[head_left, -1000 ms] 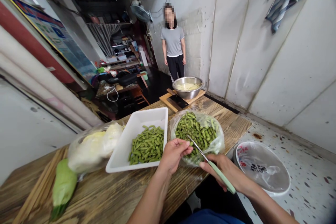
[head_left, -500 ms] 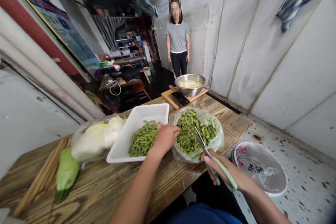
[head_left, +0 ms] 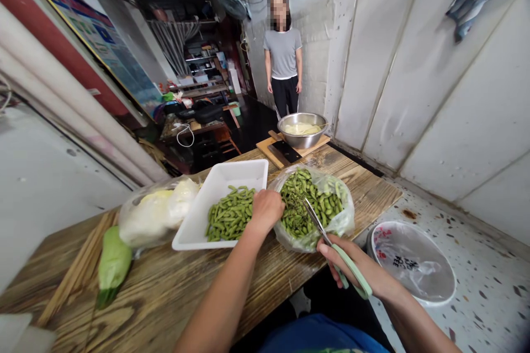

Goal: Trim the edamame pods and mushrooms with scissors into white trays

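1. Progress, as judged: partway. Green pods (head_left: pixel 229 215) cover part of the tray floor; a sizeable heap of pods (head_left: pixel 329 205) remains in the bag, with stemmy bits among them. Exact share done: cannot tell.
2. White tray (head_left: pixel 223 172): on the wooden table (head_left: pixel 165 309), pods gathered toward its right side, bare plastic at left.
3. Clear plastic bag (head_left: pixel 348 219): just beside the tray on the right, mouth open, pods inside.
4. Metal bowl (head_left: pixel 304 140): on a board at the far end, pale pieces inside. Bin (head_left: pixel 414 281): on the floor at right, with a clear liner.
5. Left hand (head_left: pixel 268 208): at the tray's right edge, near the bag, fingers curled under. Whether they pinch a pod: cannot tell, fingertips hidden.
6. Right hand (head_left: pixel 361 258): closed around the green handles of the scissors (head_left: pixel 364 288); blades slightly apart, pointing over the bagged pods.
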A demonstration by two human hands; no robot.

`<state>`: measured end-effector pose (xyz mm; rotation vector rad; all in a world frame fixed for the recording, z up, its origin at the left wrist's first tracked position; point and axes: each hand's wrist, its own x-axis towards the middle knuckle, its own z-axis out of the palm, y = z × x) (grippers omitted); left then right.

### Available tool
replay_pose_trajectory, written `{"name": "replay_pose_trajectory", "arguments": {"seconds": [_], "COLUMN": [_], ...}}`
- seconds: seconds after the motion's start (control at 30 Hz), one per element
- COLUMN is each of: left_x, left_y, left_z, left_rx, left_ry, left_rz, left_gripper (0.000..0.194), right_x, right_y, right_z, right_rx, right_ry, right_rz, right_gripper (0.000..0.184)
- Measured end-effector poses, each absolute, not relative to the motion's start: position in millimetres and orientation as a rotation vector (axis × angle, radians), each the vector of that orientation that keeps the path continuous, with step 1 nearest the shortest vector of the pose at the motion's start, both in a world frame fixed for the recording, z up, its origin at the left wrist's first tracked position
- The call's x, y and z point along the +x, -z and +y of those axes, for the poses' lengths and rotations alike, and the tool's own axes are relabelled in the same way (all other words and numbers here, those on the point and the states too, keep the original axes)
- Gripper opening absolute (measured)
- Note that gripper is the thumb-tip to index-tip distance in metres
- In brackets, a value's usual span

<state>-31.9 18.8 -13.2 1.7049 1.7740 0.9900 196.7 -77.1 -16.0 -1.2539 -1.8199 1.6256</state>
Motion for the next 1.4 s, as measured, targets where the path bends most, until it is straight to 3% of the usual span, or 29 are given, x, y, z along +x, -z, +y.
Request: {"name": "replay_pose_trajectory", "arguments": {"seconds": [0.13, 0.4, 0.5, 0.7, 0.93, 1.4], "left_x": [-39.6, -17.8, -14.9, -9.2, -8.4, -6.4], "left_y": [3.9, 8.9, 9.3, 11.7, 9.8, 9.5], "left_z": [-7.8, -37.0, -41.2, -42.2, -43.3, -45.3], "left_rx": [1.622, 0.891, 0.831, 0.920, 1.032, 1.139], "left_ry": [-0.854, -1.033, -1.027, -1.031, -0.993, -0.971], "left_rz": [1.600, 1.138, 1.093, 1.117, 1.160, 1.200], "left_gripper": [0.016, 0.045, 0.047, 0.047, 0.045, 0.036], "right_x": [195.5, 191.5, 191.3, 193.3, 195.5, 200.5], "right_y": [16.9, 11.5, 10.2, 10.2, 14.9, 13.9], "right_z": [-76.9, -76.6, -76.6, -76.5, -78.6, -74.2], "right_rx": [-1.307, -1.399, -1.373, -1.317, -1.130, -1.328], "right_ry": [-1.600, -1.437, -1.424, -1.478, -1.813, -1.450], "right_rz": [-1.833, -1.883, -1.914, -1.911, -1.695, -1.954], "right_gripper": [0.056, 0.048, 0.049, 0.051, 0.067, 0.049]}}
